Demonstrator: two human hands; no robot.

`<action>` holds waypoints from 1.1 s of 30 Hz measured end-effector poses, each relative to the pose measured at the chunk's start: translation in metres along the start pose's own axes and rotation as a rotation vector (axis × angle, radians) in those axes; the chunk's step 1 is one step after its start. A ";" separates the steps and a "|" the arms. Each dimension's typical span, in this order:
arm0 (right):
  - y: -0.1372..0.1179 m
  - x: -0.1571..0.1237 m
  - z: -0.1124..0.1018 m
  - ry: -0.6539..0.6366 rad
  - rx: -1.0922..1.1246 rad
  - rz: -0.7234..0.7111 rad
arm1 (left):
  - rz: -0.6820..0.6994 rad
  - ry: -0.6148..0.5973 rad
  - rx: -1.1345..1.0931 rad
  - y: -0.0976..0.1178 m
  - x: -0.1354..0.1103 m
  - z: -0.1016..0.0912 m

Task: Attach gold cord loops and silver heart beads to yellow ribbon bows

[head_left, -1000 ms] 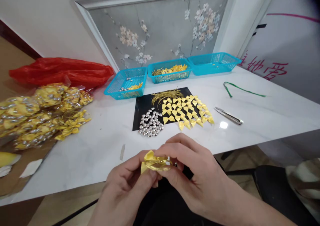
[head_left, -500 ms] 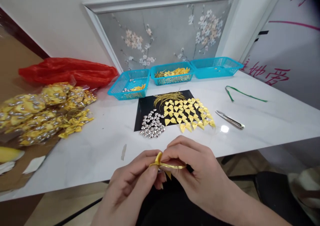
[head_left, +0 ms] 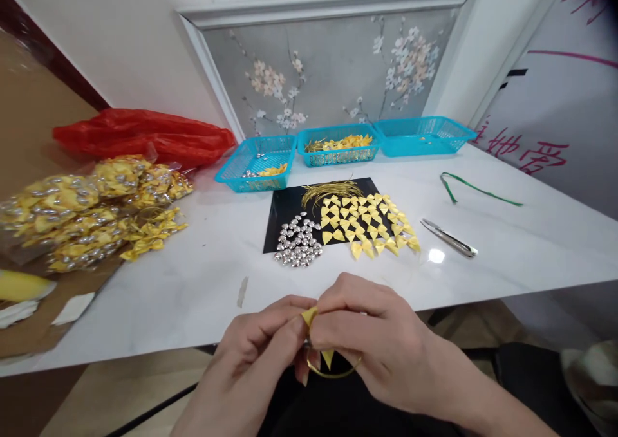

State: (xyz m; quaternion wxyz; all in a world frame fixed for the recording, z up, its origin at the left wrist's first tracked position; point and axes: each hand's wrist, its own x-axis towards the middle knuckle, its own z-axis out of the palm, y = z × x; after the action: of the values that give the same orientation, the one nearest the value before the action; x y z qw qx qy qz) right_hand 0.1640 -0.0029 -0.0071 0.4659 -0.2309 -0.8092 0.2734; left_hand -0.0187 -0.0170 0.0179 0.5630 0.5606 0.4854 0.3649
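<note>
Between my two hands, just off the table's front edge, is a yellow ribbon bow, mostly covered by fingers. My left hand pinches it from the left with thumb and fingers. From the right, my right hand grips it with its fingertips. A gold cord loops below the fingers, and a pointed ribbon end hangs beside it. Beyond the hands, several yellow bows lie in rows, with a heap of silver beads to their left and gold cords behind.
A black mat lies under the loose parts. Three blue baskets line the wall. Small thread snips and a green ribbon lie at right. Bagged yellow bows and a red bag are at left.
The gold cord, which stretched level to the right, now droops in a loop under the hands. My right fingers have closed further over the bow. The view has shifted slightly.
</note>
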 end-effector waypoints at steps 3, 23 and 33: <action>0.003 0.002 -0.004 -0.080 -0.077 -0.025 | 0.013 -0.043 0.035 -0.001 0.002 -0.002; -0.002 -0.014 -0.003 0.164 0.380 0.475 | -0.060 0.181 -0.336 -0.015 -0.001 -0.007; 0.002 0.012 0.017 0.177 0.647 0.705 | -0.023 0.309 -0.187 -0.013 -0.009 -0.003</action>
State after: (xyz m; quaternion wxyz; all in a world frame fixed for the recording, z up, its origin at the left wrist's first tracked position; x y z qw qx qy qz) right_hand 0.1438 0.0020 -0.0077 0.4598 -0.3564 -0.5126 0.6315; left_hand -0.0262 -0.0262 0.0064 0.5356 0.4376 0.5363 0.4838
